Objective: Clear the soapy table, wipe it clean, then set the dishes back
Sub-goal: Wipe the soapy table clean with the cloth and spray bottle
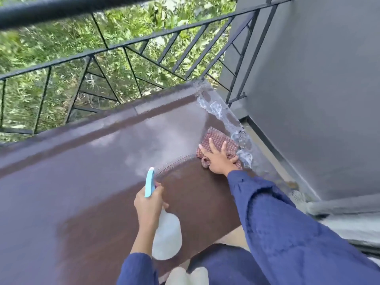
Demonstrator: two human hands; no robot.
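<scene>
Over the wet brown table (72, 182), the left hand (149, 204) grips a spray bottle (167, 237), which could slip from soapy fingers. The right hand (220, 159) presses flat, fingers spread, on the cloth (218, 138) at the right edge, where a hard sweep may fling suds (236, 128) floorward.

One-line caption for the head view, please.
Right hand presses a checked cloth beside suds on the brown table; left hand grips a spray bottle.

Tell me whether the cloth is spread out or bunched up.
Mostly spread: the cloth lies flat on the table under the right hand; one near corner is bunched.
</scene>
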